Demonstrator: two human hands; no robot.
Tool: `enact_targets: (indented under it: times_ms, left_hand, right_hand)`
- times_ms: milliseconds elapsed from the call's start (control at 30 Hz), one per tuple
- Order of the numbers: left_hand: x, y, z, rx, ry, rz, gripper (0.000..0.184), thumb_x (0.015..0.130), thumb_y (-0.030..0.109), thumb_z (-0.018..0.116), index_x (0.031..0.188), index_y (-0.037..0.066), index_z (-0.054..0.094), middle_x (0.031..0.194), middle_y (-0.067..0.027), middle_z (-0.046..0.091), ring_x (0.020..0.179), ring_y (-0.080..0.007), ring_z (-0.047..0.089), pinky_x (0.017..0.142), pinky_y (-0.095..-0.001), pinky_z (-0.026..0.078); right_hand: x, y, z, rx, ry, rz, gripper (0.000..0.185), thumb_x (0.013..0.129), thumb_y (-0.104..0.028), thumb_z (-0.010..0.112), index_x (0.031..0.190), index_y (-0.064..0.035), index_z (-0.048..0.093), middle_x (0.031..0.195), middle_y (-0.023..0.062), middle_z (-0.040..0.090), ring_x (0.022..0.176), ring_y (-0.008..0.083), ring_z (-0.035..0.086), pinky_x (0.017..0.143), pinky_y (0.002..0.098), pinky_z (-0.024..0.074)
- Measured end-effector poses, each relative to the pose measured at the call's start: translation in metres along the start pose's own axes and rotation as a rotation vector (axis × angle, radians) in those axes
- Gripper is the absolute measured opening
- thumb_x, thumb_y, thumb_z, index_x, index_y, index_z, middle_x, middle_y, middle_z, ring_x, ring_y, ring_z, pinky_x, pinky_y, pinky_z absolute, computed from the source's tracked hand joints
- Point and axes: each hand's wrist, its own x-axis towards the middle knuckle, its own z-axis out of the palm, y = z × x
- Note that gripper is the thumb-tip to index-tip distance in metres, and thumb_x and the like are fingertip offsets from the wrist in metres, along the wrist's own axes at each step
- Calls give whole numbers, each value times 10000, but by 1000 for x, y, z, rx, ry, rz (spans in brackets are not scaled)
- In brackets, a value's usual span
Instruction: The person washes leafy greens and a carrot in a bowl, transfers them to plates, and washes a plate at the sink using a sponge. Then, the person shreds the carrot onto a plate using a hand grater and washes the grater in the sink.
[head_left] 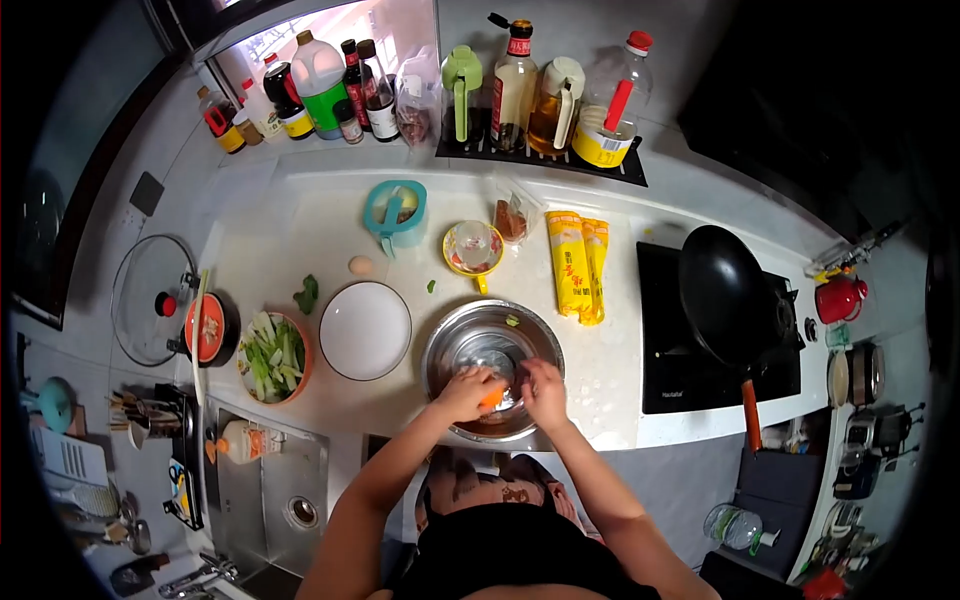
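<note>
A stainless steel bowl (437, 340) stands at the counter's front edge, and both hands are inside its rim. My left hand (466, 394) is closed around an orange piece (493, 397) that looks like carrot, partly hidden by the fingers. On the bowl's right side, my right hand (543, 392) is loosely bent with fingers apart, and nothing shows in it. A small green scrap (512, 320) clings to the bowl's far inner wall. Left of the bowl lies a white plate (366, 331).
A bowl of cut greens (272, 357) and an egg (361, 265) are to the left. Behind stand a teal pitcher (395, 212) and a yellow cup (473, 248). Yellow packets (577, 265) lie right, before a wok (722, 295) on the cooktop. The sink (270, 490) is front left.
</note>
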Motion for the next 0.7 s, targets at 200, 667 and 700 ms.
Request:
enact_targets:
  times_ms: [200, 667, 700]
  left_hand:
    - [35, -6, 6, -142, 325, -240, 305, 799, 267, 552, 1033, 73, 532, 893, -203, 576, 792, -343, 578, 653, -424, 467]
    - [10, 17, 28, -256, 400, -514, 478, 792, 280, 551, 1200, 50, 455, 1081, -209, 539, 958, -359, 543, 806, -409, 445]
    - [4, 20, 14, -265, 318, -471, 499, 787, 282, 560, 1218, 61, 442, 1099, -201, 534, 971, -354, 540, 810, -405, 446]
  right_hand:
    - [11, 11, 28, 77, -286, -108, 665, 662, -14, 586, 1277, -55, 337, 1175, 172, 486, 1039, 349, 494, 867, 381, 425]
    - [44, 21, 26, -196, -725, -79, 682, 683, -494, 643, 1250, -190, 415, 973, 172, 598, 841, 313, 598, 696, 411, 482]
    - [46, 22, 25, -257, -762, -93, 707, 677, -576, 608, 1212, -140, 459, 912, 183, 616, 852, 326, 595, 718, 412, 474]
